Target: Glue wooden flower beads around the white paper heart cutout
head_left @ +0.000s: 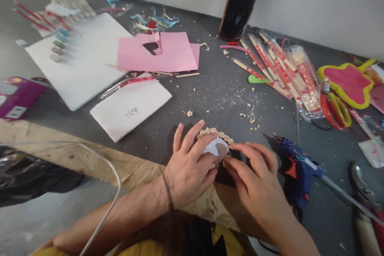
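Near the table's front edge is a small white paper piece (216,146), bordered by a band of short, pale wooden bits (214,131). My left hand (192,164) lies over its left side; the thumb and nearer fingers hold it while the outer fingers stretch away. From the right, my right hand (255,172) closes its fingertips on the border at the right end. Whether a loose bit is between those fingertips is hidden. Just right of this hand lies a blue glue gun (303,176) with an orange trigger.
Wrapped chopsticks (282,68) and red-handled scissors (333,108) lie at right, pliers (364,184) nearer. A phone (243,4) leans on the wall. Pink paper (156,58), a folded white paper (129,108) and a white sheet (81,60) lie left. A cable (115,176) crosses the left forearm.
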`<state>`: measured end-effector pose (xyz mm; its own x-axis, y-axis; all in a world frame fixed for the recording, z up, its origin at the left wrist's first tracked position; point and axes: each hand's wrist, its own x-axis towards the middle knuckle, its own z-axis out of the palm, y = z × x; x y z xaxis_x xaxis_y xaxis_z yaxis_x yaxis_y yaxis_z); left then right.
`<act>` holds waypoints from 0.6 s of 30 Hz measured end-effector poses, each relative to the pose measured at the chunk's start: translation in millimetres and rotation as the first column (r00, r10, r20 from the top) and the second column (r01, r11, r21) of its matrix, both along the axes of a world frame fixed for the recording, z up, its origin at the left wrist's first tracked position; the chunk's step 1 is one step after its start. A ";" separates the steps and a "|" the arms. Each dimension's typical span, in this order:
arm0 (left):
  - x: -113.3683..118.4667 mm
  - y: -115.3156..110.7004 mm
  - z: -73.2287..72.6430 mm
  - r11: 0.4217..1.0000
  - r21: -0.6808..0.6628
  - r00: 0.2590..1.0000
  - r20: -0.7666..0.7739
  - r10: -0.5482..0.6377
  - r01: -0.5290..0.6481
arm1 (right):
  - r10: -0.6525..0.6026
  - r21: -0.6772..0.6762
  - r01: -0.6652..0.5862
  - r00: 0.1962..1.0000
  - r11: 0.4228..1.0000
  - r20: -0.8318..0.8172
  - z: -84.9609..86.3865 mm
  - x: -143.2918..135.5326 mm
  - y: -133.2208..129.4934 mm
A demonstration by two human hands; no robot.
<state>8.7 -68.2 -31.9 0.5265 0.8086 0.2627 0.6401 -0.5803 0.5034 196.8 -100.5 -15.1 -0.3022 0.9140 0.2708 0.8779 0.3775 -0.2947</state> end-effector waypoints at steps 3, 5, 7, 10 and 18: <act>-0.2 -0.5 0.1 1.000 -0.010 1.000 0.000 0.004 -0.004 | 0.014 0.011 -0.014 1.000 1.000 -0.017 0.7 -0.6 0.2; -0.1 -1.4 0.0 1.000 -0.009 1.000 -0.002 0.005 -0.005 | 0.035 -0.013 -0.035 0.999 0.999 -0.018 0.3 -1.7 -0.6; 0.1 -2.1 -0.3 1.000 -0.005 1.000 -0.006 0.001 -0.001 | 0.044 -0.030 -0.044 0.999 0.999 -0.013 -0.5 -3.1 -1.8; 0.5 -2.5 -1.3 1.000 -0.001 1.000 -0.005 -0.002 0.002 | 0.043 -0.031 -0.043 0.999 0.999 -0.008 -1.7 -5.2 -2.4; -0.8 -0.7 -0.3 1.000 -0.019 1.000 0.008 -0.016 0.016 | 0.060 -0.022 -0.059 0.998 0.998 0.008 -2.9 -6.6 0.8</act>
<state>7.9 -68.9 -32.3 0.5371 0.8053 0.2509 0.6272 -0.5802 0.5196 190.2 -99.7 -18.0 -0.3584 0.8999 0.2485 0.8566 0.4229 -0.2957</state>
